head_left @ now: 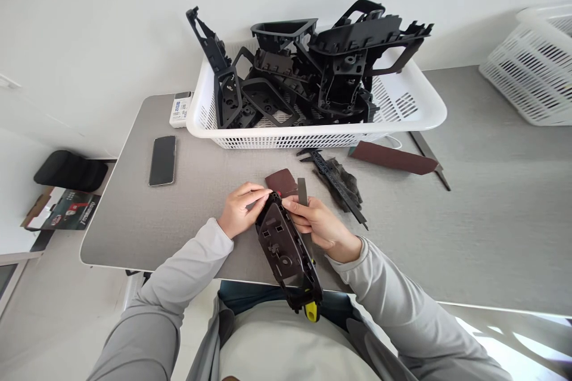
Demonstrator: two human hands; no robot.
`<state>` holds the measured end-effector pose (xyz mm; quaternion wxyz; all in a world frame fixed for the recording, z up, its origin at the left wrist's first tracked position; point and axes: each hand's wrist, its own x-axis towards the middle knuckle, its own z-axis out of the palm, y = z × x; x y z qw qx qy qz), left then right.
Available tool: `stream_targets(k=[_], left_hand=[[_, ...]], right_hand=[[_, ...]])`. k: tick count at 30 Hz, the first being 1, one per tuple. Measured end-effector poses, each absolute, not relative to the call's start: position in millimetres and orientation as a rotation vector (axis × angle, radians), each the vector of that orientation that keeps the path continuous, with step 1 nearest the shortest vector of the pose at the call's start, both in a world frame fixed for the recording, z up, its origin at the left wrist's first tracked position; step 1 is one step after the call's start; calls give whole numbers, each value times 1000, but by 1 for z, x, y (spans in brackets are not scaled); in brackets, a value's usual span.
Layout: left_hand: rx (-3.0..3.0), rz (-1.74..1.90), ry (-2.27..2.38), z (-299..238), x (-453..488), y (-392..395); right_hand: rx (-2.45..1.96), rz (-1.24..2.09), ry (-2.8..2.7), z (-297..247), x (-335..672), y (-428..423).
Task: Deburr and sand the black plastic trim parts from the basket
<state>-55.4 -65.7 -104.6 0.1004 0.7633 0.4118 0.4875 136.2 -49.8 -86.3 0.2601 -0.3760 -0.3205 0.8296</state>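
Note:
A black molded plastic part [282, 250] with clips and square openings is held at a slant over the table's front edge. My left hand [245, 209] is closed, pinching its far end between thumb and fingers. My right hand [319, 223] is closed around the blade of a flat file [302, 189], with thumb and index finger against the part's right side. The file's yellow handle [311, 311] shows beneath the near end of the part. Just beyond my hands lies a piece of brown sandpaper [281, 181], partly covered.
Similar black parts fill a white basket [286, 138] at the back. A caliper [337, 181] rests on a dark cloth [351, 181]. Rolled sandpaper [393, 158] lies near another file [431, 161]. A phone [162, 161] is left; a second basket [529, 65] is right.

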Motion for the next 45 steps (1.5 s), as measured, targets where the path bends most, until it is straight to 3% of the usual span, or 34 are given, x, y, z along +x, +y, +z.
stream_targets(k=[34, 45], left_hand=[[2327, 1468, 1190, -106, -57, -64], [1831, 1377, 1266, -107, -55, -64]], right_hand=[[-980, 2239, -899, -86, 135, -49], [-979, 2244, -900, -87, 134, -48]])
